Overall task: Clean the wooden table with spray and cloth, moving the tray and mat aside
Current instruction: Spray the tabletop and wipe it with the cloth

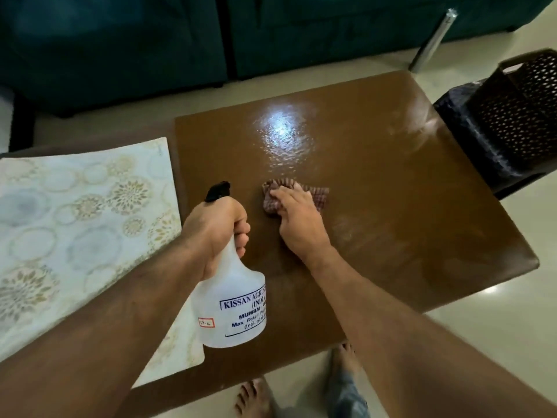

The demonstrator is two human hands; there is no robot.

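At frame centre our right hand (294, 212) presses the checked cloth (272, 203) onto the wooden table (407, 182), fingers together — our left hand (215, 229) wraps the spray bottle (233, 309), fingers curled round its neck.

Under the right hand (297, 217), the checked cloth (294, 197) looks woven and matt, bunched beneath the fingers (281, 196). The wooden table (376, 176) beyond those fingertips is smooth brown wood with a wet, glossy patch (it mirrors a light). Inside the left hand's (212, 233) curled fingers sits a spray bottle (233, 300) of cloudy, translucent plastic with a black plastic nozzle. Left of that hand, the patterned mat (75, 224) looks smooth, faintly sheened.
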